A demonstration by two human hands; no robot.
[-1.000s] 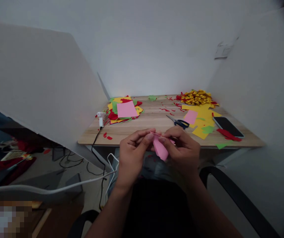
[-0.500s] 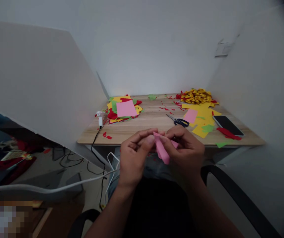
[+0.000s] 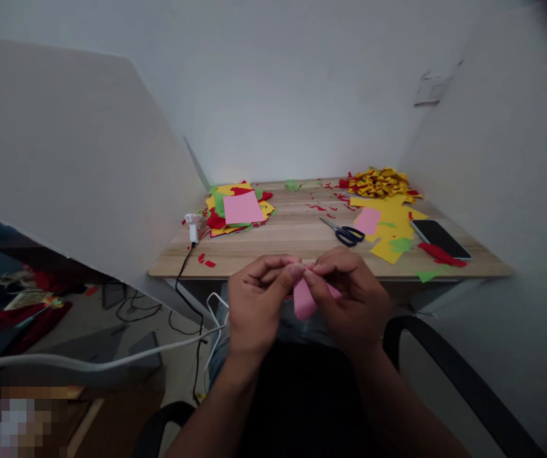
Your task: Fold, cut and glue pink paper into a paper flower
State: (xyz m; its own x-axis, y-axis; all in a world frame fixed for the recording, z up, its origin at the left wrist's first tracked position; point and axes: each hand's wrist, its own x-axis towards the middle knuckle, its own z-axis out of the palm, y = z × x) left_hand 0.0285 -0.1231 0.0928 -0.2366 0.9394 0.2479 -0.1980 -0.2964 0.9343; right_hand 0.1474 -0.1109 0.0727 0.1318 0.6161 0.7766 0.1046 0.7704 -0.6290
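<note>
A folded piece of pink paper (image 3: pixel 305 301) is held between my two hands, just in front of the desk's near edge. My left hand (image 3: pixel 260 299) pinches its upper edge between thumb and curled fingers. From the other side my right hand (image 3: pixel 350 289) pinches the same edge, thumb tips close together. The lower part of the paper hangs down, bent over; some of it is hidden behind my right thumb. Beyond my right hand, dark-handled scissors (image 3: pixel 345 234) lie on the desk.
On the wooden desk (image 3: pixel 292 245), a pink sheet (image 3: pixel 243 208) tops a pile of coloured paper. Yellow sheets (image 3: pixel 392 216), a phone (image 3: pixel 438 238) and folded yellow pieces (image 3: pixel 381 184) lie right. A white charger (image 3: pixel 193 233) with a black cable stands left. Chair armrests flank me.
My fingertips have come closer together along the paper's upper edge. Its pointed top corner is now covered by my fingers, and its hanging part has shifted slightly left.
</note>
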